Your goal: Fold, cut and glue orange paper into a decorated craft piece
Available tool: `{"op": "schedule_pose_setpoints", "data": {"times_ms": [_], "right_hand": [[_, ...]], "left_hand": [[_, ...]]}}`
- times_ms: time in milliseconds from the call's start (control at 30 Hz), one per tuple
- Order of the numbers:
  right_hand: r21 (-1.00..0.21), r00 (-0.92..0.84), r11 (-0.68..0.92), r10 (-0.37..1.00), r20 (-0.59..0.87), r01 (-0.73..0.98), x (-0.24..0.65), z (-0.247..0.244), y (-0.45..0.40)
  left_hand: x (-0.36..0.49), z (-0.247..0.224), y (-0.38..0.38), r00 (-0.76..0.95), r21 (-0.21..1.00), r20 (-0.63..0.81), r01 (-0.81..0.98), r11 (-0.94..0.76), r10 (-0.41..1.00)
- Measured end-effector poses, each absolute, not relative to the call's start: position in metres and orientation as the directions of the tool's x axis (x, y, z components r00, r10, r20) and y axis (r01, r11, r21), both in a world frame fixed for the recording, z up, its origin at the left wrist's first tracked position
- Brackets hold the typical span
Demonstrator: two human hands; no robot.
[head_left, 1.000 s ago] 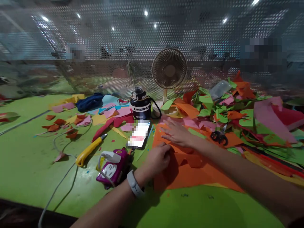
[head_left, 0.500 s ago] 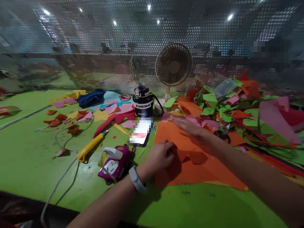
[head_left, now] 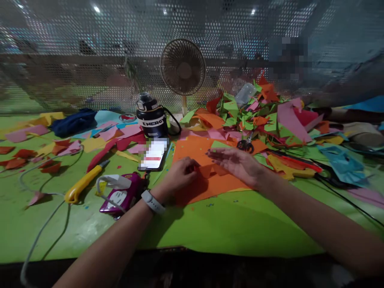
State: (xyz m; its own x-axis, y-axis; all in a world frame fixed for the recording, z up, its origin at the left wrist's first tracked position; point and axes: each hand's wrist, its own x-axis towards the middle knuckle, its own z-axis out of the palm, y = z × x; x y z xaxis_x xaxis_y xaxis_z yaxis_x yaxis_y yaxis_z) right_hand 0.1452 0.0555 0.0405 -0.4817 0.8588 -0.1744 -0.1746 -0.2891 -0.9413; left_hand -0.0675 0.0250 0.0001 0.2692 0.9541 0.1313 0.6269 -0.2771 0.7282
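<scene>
A stack of orange paper [head_left: 189, 146] lies flat on the green table, with a folded orange piece [head_left: 207, 171] on it. My left hand [head_left: 181, 174] rests on the left part of the paper, fingers curled in; whatever may be inside them is hidden. Above the paper's right part is my right hand [head_left: 235, 162], its fingers stretched out and holding nothing I can see. Left of the paper lie a phone [head_left: 154, 154] with a lit screen and a purple power socket block [head_left: 135, 194] with a white plug in it.
A yellow-handled tool [head_left: 84, 186] and a grey cable [head_left: 42, 224] lie at left. Behind stand a dark bottle [head_left: 152, 120] and a fan [head_left: 183, 68]. Coloured paper scraps [head_left: 234, 108] are heaped at the back right, near black-handled scissors [head_left: 245, 145]. A perforated screen [head_left: 114, 76] closes off the back.
The view has swung right, shifting the scene leftward. My right hand has drawn back from the paper's far edge towards me, fingers still stretched. My left hand stays curled on the paper.
</scene>
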Motion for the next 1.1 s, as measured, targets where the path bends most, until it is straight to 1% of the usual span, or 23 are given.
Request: {"op": "schedule_pose_setpoints", "data": {"times_ms": [67, 133, 233, 367, 500, 600, 700, 767, 900, 1100], "right_hand": [[-0.983, -0.443, -0.165, 0.890, -0.113, -0.080, 0.143, 0.035, 0.046], [-0.999, -0.427, -0.049, 0.903, -0.052, 0.019, 0.141, 0.031, 0.039], [-0.993, -0.454, 0.078, 0.891, 0.032, 0.083, 0.140, 0.030, 0.031], [-0.977, -0.473, 0.136, 0.880, 0.043, 0.163, 0.143, 0.031, 0.025], [-0.947, -0.443, 0.164, 0.896, 0.026, 0.277, 0.152, 0.021, 0.028], [-0.855, -0.452, 0.308, 0.887, 0.099, 0.417, 0.162, 0.009, 0.032], [-0.700, -0.516, 0.496, 0.831, 0.209, 0.515, 0.172, -0.002, 0.033], [-0.605, -0.564, 0.577, 0.790, 0.241, 0.549, 0.177, -0.006, 0.032], [-0.472, -0.591, 0.646, 0.755, 0.284, 0.600, 0.181, -0.008, 0.029], [-0.330, -0.635, 0.724, 0.690, 0.348, 0.606, 0.179, -0.009, 0.028]], "left_hand": [[-0.067, 0.001, 0.026, 0.261, 0.798, 0.106, 0.553, -0.239, 0.959], [-0.067, 0.002, 0.026, 0.260, 0.882, 0.052, 0.441, -0.167, 0.964], [-0.067, 0.002, 0.025, 0.249, 0.944, -0.015, 0.322, -0.068, 0.968], [-0.069, 0.000, 0.025, 0.228, 0.938, -0.014, 0.339, -0.066, 0.973], [-0.072, -0.002, 0.027, 0.218, 0.887, 0.049, 0.440, -0.142, 0.975], [-0.074, -0.003, 0.030, 0.209, 0.827, 0.094, 0.529, -0.193, 0.973], [-0.075, -0.003, 0.031, 0.195, 0.803, 0.095, 0.565, -0.191, 0.976], [-0.075, -0.003, 0.031, 0.203, 0.792, 0.099, 0.576, -0.200, 0.974], [-0.075, 0.000, 0.030, 0.222, 0.774, 0.114, 0.591, -0.227, 0.968], [-0.074, 0.001, 0.029, 0.229, 0.774, 0.109, 0.591, -0.227, 0.967]]}}
